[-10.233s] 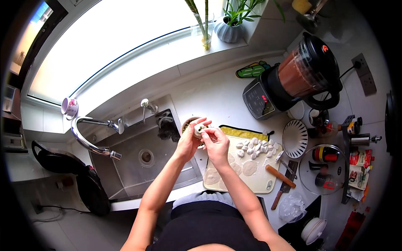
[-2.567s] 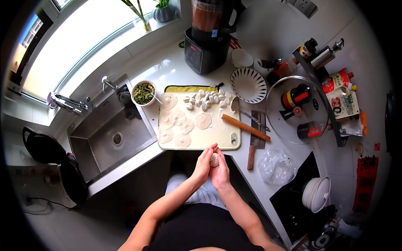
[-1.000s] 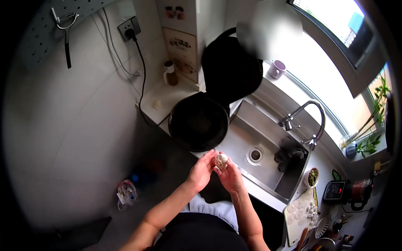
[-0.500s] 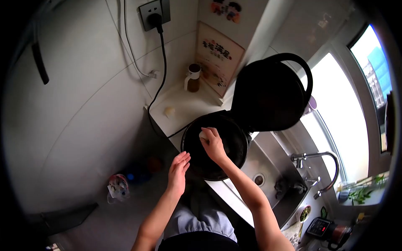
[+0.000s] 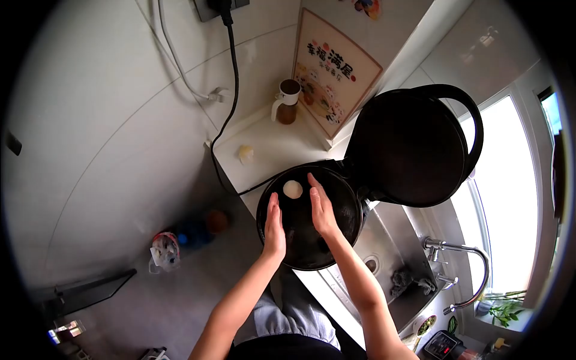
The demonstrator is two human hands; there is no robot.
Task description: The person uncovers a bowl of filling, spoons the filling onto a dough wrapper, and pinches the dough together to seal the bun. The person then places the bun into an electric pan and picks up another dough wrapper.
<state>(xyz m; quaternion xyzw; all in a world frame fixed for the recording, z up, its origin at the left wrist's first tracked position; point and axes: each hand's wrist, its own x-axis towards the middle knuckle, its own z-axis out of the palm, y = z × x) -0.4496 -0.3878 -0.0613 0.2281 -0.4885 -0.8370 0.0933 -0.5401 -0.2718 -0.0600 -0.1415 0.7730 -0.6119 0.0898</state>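
A small round pale disc point(image 5: 293, 189), which looks like dough, lies toward the far side of the black electric griddle point(image 5: 309, 255). The griddle's handled lid point(image 5: 408, 147) stands raised to the right. My left hand point(image 5: 275, 231) is over the griddle's left part, fingers straight, with nothing in it. Just right of the disc is my right hand point(image 5: 322, 210), also open with fingers stretched out. The palms face each other, apart, and neither hand touches the disc.
On the counter behind the griddle are a brown-filled pitcher point(image 5: 287, 105) and a pale scrap point(image 5: 246, 154). A decorated board point(image 5: 333, 72) leans at the wall. To the right are a steel sink point(image 5: 393, 231) and faucet point(image 5: 474, 248). A black cord point(image 5: 233, 90) runs to the griddle.
My right hand has let go of the pale disc, which now rests in the griddle. My left hand has moved right, over the griddle. The camera view has shifted.
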